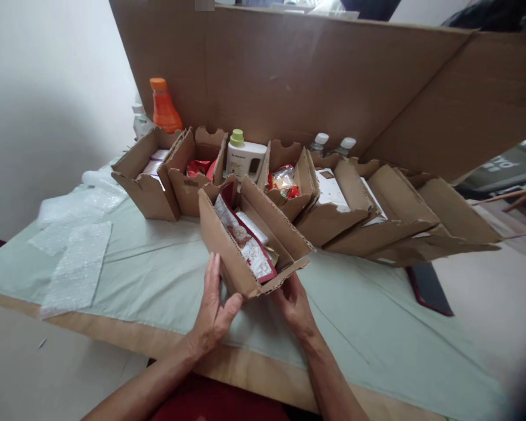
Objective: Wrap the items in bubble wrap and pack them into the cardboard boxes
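An open-topped cardboard box (228, 251) is tilted at the middle of the table, pulled forward of the row of boxes. Inside it lie a red-edged packet with a white printed face (256, 257) and a white wrapped piece (252, 227). Along the box's left side my left hand (214, 310) lays its fingers, the thumb at the near corner. My right hand (293, 304) grips the near right end from below, its fingertips hidden behind the cardboard. The box is held between both hands.
More cardboard boxes (158, 196) stand in a row at the back, with red packets and white items inside. A detergent bottle (245, 158) and an orange bottle (165, 111) stand among and behind them. Bubble wrap (81, 263) lies at left. A large cardboard panel (289, 76) rises behind.
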`<state>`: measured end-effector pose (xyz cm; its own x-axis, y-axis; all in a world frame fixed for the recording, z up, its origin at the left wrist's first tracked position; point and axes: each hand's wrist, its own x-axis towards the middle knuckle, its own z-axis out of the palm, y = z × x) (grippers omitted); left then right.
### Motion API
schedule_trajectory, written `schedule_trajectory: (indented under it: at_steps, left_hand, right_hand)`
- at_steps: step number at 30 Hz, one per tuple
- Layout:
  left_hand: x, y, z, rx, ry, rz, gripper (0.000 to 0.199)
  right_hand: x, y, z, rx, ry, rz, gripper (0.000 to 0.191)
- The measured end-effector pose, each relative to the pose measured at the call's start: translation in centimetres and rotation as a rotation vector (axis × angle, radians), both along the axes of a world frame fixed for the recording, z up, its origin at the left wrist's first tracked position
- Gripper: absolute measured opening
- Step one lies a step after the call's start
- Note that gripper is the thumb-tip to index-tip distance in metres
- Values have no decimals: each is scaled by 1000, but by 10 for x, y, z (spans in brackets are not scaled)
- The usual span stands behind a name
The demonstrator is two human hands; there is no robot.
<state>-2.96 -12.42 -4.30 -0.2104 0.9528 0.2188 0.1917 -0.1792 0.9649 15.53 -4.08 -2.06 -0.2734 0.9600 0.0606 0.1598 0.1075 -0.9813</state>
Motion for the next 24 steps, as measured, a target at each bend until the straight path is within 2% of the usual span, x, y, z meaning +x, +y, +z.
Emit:
schedule_trajectory:
  at_steps: [5, 8, 12, 14, 17, 20, 24]
  left_hand:
    - [8, 10, -5, 70, 173, 22, 106]
    - [-1, 19, -8, 74, 229, 33, 100]
    - [-27, 31, -6, 70, 218, -2, 92]
    - [-41, 39, -2, 53, 201, -22, 86]
    - [-58, 58, 6, 20, 183, -23, 72]
    - [-70, 91, 14, -19, 259, 96, 55]
    - [-74, 125, 20, -10, 368, 433, 49]
  right_hand:
    - [4, -4, -6, 27, 27, -59, 48]
    - [-3, -17, -10, 65, 13, -117, 46]
    - [-20, -30, -17, 106, -15, -155, 45]
    - [-28, -28, -20, 111, -12, -150, 50]
    - [-43, -13, -27, 116, 25, -128, 63]
    - [-56, 12, -35, 170, 73, -135, 68]
    - [-60, 35, -47, 194, -13, -179, 57]
